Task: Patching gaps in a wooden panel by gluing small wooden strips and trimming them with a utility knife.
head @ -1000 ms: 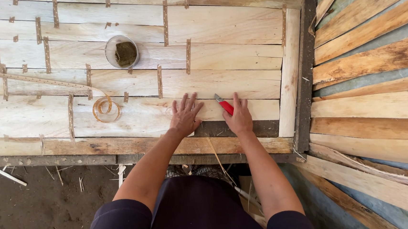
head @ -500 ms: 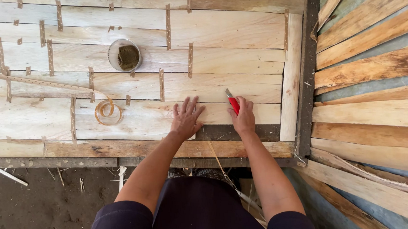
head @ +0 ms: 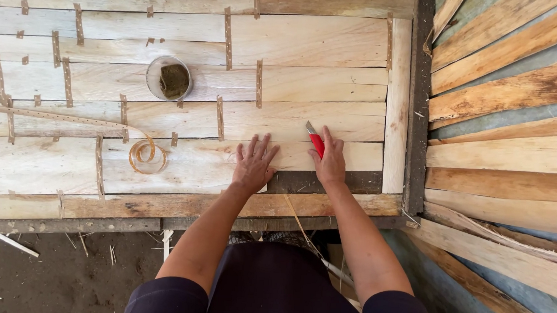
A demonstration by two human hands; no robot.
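Note:
My right hand (head: pixel 329 161) grips a red utility knife (head: pixel 315 139), blade tip pointing away and resting on a pale wood veneer sheet (head: pixel 312 44). My left hand (head: pixel 254 163) lies flat, fingers spread, pressing the veneer just left of the knife. The sheets are joined by short brown tape strips (head: pixel 220 116). A dark gap in the board shows below my right hand.
A small round tub of dark paste (head: pixel 169 78) stands on the veneer at upper left. A curled strip of brown tape (head: pixel 146 153) trails left across the sheets. Rough wooden planks (head: pixel 518 88) are stacked on the right. Dirt floor with splinters lies at lower left.
Both hands have stayed in nearly the same place on the veneer; the view has shifted slightly and the knife sits a little further along the seam.

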